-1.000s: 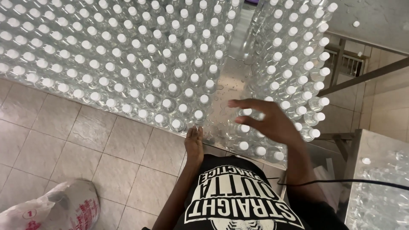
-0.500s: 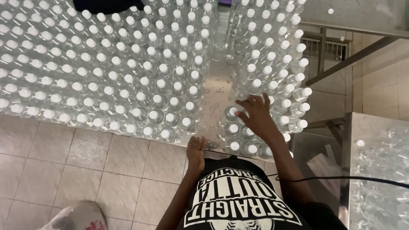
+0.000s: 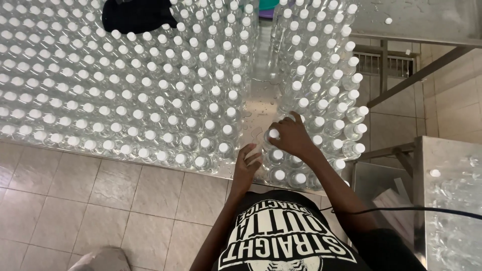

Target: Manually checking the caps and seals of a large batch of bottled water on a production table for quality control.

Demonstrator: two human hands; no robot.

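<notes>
Both hands on capped clear bottles at the near edge of a wet steel surface [image 3: 258,108].
Left to right: big block of white-capped bottles [image 3: 125,90] fills the left side, dark cloth [image 3: 135,15] on top at the far end; a bare wet lane runs down the middle. Left hand [image 3: 247,163] has its grip wrapped round the side of one front bottle [image 3: 257,153] at the lane's near end. Right hand [image 3: 291,138] lies fingers-down over caps of the smaller right-hand cluster [image 3: 321,90]; can't tell if it clasps one. Best handled by holding bodies low, keeping bottles upright and moving slowly so neighbours don't topple on the slick metal.
</notes>
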